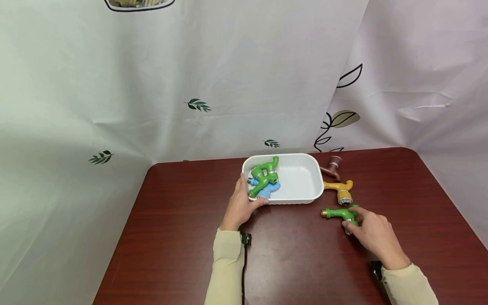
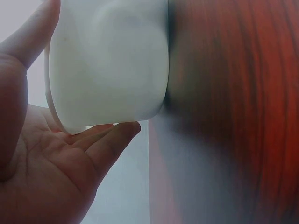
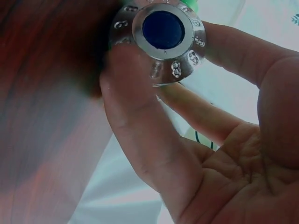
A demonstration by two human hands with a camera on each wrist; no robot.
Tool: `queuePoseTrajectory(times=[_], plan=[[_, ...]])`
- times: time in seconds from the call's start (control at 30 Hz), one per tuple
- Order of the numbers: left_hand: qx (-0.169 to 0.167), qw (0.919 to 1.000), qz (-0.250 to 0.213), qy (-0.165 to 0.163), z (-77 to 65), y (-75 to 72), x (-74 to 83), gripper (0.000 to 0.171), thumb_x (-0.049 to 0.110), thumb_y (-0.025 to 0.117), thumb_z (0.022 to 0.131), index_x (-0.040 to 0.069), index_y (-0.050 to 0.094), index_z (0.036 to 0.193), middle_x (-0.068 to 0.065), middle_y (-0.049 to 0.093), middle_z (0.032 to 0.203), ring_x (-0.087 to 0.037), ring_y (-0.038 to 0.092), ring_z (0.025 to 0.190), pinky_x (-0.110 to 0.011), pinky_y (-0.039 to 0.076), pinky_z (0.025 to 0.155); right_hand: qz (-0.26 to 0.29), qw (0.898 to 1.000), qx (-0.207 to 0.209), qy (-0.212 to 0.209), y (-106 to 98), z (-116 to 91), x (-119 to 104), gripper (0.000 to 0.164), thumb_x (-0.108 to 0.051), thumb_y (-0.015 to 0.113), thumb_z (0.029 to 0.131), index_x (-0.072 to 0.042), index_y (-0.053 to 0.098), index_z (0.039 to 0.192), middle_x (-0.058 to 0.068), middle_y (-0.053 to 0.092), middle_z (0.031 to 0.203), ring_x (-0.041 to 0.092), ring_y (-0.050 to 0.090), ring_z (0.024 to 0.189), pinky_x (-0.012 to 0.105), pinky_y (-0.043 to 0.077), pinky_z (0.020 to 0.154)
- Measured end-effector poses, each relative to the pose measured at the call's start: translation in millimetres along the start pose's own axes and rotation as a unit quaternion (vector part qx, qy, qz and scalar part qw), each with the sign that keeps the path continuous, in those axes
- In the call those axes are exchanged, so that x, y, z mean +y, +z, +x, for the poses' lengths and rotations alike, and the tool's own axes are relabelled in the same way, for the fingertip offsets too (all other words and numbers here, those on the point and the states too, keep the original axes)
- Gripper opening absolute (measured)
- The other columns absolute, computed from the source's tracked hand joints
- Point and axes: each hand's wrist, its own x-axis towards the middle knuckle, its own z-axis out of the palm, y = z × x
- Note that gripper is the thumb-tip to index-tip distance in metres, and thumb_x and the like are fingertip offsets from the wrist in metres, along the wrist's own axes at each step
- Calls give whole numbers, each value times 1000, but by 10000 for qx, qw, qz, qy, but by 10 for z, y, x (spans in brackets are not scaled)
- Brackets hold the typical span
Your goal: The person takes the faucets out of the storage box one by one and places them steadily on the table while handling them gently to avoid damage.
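My left hand (image 1: 239, 206) grips the near left corner of a white plastic tray (image 1: 301, 176), thumb at the front and fingers along the left side. The left wrist view shows the same tray wall (image 2: 110, 70) between thumb and fingers. Inside the tray's left part, two green taps (image 1: 261, 182) lie over a blue tap (image 1: 274, 186). To the right, my right hand (image 1: 375, 235) pinches another green tap (image 1: 335, 213) at its handle end, its brass-coloured inlet pointing left. In the right wrist view, fingers touch the silvery ring (image 3: 187, 58) around a dark blue centre.
A yellow tap (image 1: 337, 186) lies just right of the tray, close beyond the held green one. Behind it is a brown tap (image 1: 332, 170). The dark red wooden table (image 1: 183, 237) meets a white patterned cloth (image 1: 228, 84) at its back edge.
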Motion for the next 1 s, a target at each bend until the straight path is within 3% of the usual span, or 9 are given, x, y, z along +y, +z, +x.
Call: queuePoseTrajectory(times=[0.27, 0.37, 0.5, 0.7, 0.8, 1.0], plan=[[44, 10000, 71, 14, 6, -4, 0, 123, 50, 82, 80, -1, 5, 160, -17, 16, 166, -34, 33, 145, -50, 35, 112, 86, 9999, -69, 90, -7, -6, -11, 53, -27, 77, 88, 8, 63, 125, 17, 73, 91, 34, 65, 76, 55, 48, 67], [71, 9999, 123, 48, 14, 2, -5, 123, 50, 82, 79, -3, 6, 160, -18, 17, 165, -35, 34, 144, -50, 36, 111, 48, 9999, 6, 91, -9, -14, -13, 53, -28, 76, 89, 9, 62, 125, 16, 72, 88, 30, 64, 70, 50, 48, 61], [68, 9998, 158, 52, 17, 8, -14, 123, 50, 82, 79, -3, 5, 160, -18, 17, 165, -34, 35, 143, -50, 36, 111, -136, 9990, 418, 16, -24, -30, -33, 52, -29, 77, 89, 8, 63, 122, 17, 68, 83, 25, 57, 60, 47, 45, 51], [70, 9999, 142, 58, 14, 13, -20, 122, 50, 82, 80, -2, 6, 160, -18, 17, 165, -34, 35, 143, -50, 36, 111, -249, 9935, 1090, -233, -49, -32, -121, 52, -27, 80, 85, 8, 64, 120, 19, 63, 79, 27, 53, 60, 50, 44, 51], [66, 9999, 136, 57, 14, 14, -21, 122, 50, 82, 80, -2, 6, 160, -18, 16, 165, -35, 35, 143, -50, 36, 111, -213, 9917, 1235, -297, -53, -26, -182, 52, -25, 80, 85, 9, 64, 121, 22, 63, 84, 31, 55, 65, 53, 45, 55], [72, 9999, 124, 48, 11, 11, -17, 122, 50, 82, 80, -3, 7, 159, -19, 17, 165, -35, 36, 143, -50, 37, 111, -114, 9865, 1560, -488, -57, -3, -331, 52, -21, 81, 84, 8, 63, 123, 33, 63, 108, 52, 58, 97, 66, 46, 75]])
